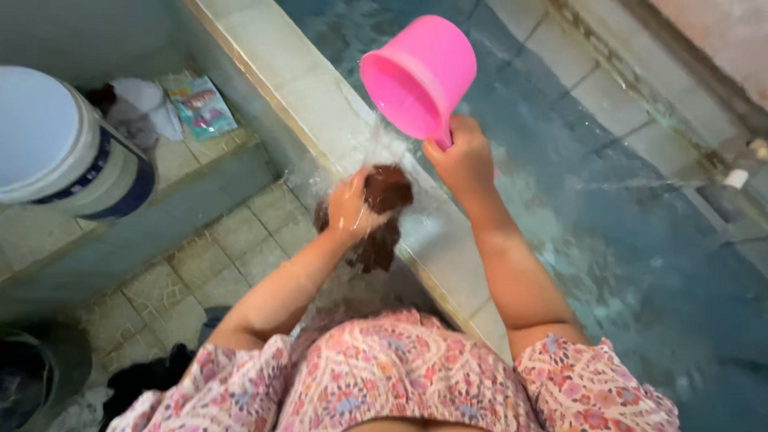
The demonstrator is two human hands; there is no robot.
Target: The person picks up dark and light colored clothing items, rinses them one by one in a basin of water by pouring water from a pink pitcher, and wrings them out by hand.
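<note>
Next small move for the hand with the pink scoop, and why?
Probably keep the pink scoop tipped by the right hand while the left hand turns the dark brown cloth on the tiled ledge: water falls on its top only, and the part hanging over the edge looks missed.

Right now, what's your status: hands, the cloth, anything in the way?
Left hand gripping brown cloth on tiled ledge. Right hand tipping pink dipper, water pouring onto cloth. Nothing between them.
</note>
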